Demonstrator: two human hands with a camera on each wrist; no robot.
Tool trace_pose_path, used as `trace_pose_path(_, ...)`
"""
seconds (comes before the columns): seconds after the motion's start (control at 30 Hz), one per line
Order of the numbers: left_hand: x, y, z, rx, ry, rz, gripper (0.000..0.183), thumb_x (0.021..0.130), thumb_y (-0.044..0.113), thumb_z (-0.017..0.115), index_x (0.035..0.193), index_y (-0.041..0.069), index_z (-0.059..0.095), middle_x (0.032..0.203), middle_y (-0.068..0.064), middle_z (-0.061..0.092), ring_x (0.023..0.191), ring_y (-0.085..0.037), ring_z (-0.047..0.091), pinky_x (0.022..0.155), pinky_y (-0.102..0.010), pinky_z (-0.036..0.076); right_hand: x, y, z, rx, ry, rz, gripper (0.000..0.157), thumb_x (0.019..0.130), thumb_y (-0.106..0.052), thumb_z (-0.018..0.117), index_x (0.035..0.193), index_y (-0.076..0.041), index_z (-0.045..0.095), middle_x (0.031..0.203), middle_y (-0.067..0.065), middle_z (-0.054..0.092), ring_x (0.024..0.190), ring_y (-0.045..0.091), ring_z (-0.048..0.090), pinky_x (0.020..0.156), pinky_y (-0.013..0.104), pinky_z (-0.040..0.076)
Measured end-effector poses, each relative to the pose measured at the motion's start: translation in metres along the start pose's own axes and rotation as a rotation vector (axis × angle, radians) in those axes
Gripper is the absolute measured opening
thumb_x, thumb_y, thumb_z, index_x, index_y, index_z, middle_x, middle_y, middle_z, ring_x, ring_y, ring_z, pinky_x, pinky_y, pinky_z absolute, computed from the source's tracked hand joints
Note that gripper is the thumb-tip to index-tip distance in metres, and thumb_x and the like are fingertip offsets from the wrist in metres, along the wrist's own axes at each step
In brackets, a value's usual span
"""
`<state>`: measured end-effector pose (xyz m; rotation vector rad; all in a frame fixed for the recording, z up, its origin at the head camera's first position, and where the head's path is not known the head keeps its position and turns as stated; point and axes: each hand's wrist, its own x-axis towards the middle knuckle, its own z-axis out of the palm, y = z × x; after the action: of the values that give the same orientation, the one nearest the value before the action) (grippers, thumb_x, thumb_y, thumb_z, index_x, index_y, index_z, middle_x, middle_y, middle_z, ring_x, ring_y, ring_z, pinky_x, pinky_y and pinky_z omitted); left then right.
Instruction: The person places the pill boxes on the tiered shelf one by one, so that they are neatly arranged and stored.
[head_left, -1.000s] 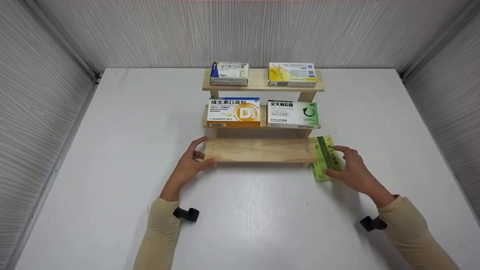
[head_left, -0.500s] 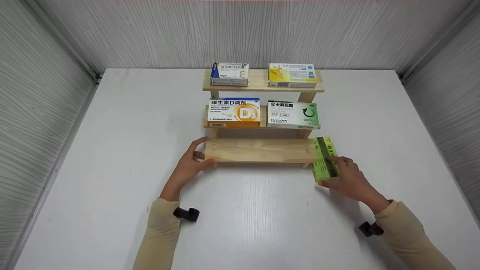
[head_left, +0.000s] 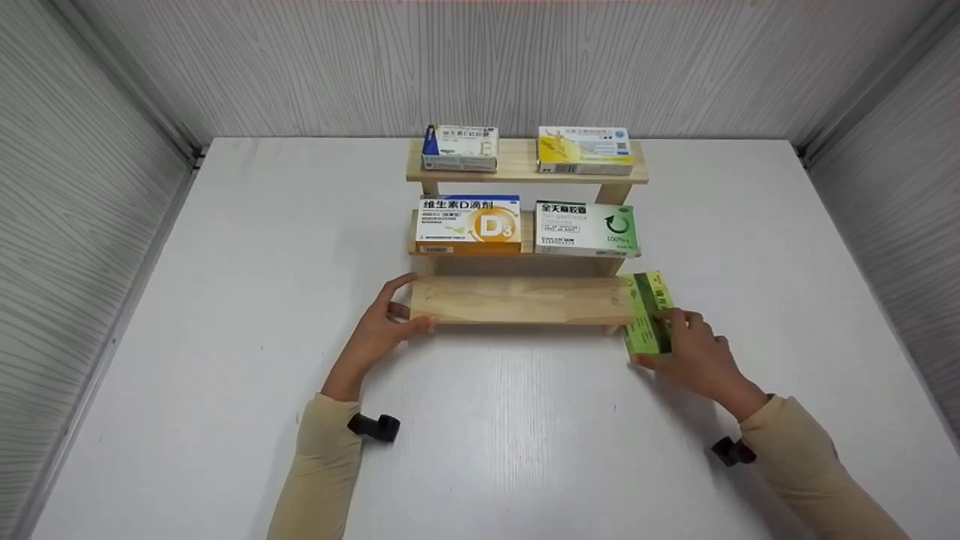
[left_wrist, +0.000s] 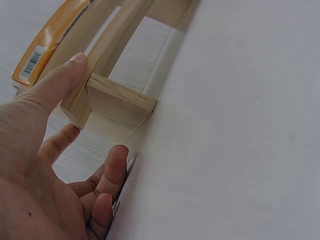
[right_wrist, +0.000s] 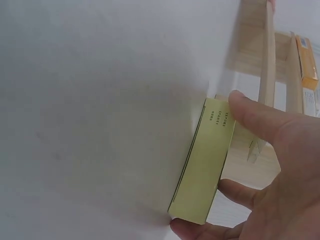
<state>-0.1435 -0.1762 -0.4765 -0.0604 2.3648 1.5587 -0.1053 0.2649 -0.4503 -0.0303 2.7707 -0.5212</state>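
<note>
A three-tier wooden display rack stands at the back middle of the table, its lowest tier bare. My left hand grips the left end of that tier, thumb on the front edge and index finger at the far corner. In the left wrist view its other fingers curl below, beside the rack leg. A green medicine box lies flat on the table against the rack's right end. My right hand holds the box between thumb and fingers; the right wrist view shows the thumb at one corner of its pale end face.
On the middle tier rest an orange-and-white vitamin D box and a green-and-white capsule box. The top tier bears a blue-and-white box and a yellow-and-white box. Patterned panels enclose the table's back and sides.
My right hand has shifted left and toward the front of the green box, its thumb now at the near left corner. The box and my left hand stay about where they were.
</note>
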Motion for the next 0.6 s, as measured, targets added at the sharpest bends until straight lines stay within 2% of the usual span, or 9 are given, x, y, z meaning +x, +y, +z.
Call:
trace_pose_path(0.17, 0.000, 0.001, 0.001, -0.003, 0.002, -0.008, 0.084, 0.079, 0.035, 0.080, 0.149, 0.031, 0.033, 0.103, -0.013, 0.055, 0.085, -0.019, 0.049, 0.072, -0.030, 0.039, -0.001, 0.006, -0.006, -0.002, -0.001, -0.015, 0.076, 0.085, -0.042, 0.070, 0.140, -0.001, 0.037, 0.136, 0.039, 0.033, 0.120, 0.053, 0.040, 0.091, 0.066, 0.030)
trace_pose_path(0.4, 0.000, 0.001, -0.001, -0.014, -0.015, -0.003, 0.080, 0.083, 0.030, 0.077, 0.150, 0.029, 0.032, 0.099, -0.011, 0.056, 0.082, -0.017, 0.049, 0.071, -0.029, 0.039, -0.002, 0.024, -0.017, -0.010, 0.000, -0.048, 0.068, 0.087, -0.030, 0.068, 0.145, -0.010, 0.039, 0.136, 0.040, 0.033, 0.119, 0.058, 0.039, 0.088, 0.067, 0.032)
trace_pose_path(0.6, 0.001, 0.002, 0.000, -0.008, -0.021, -0.023, 0.080, 0.084, 0.025, 0.076, 0.151, 0.023, 0.031, 0.097, -0.011, 0.057, 0.081, -0.017, 0.048, 0.071, -0.030, 0.038, 0.000, 0.038, -0.023, 0.034, 0.014, -0.058, 0.065, 0.086, -0.023, 0.069, 0.143, -0.008, 0.042, 0.137, 0.040, 0.033, 0.120, 0.058, 0.036, 0.088, 0.068, 0.032)
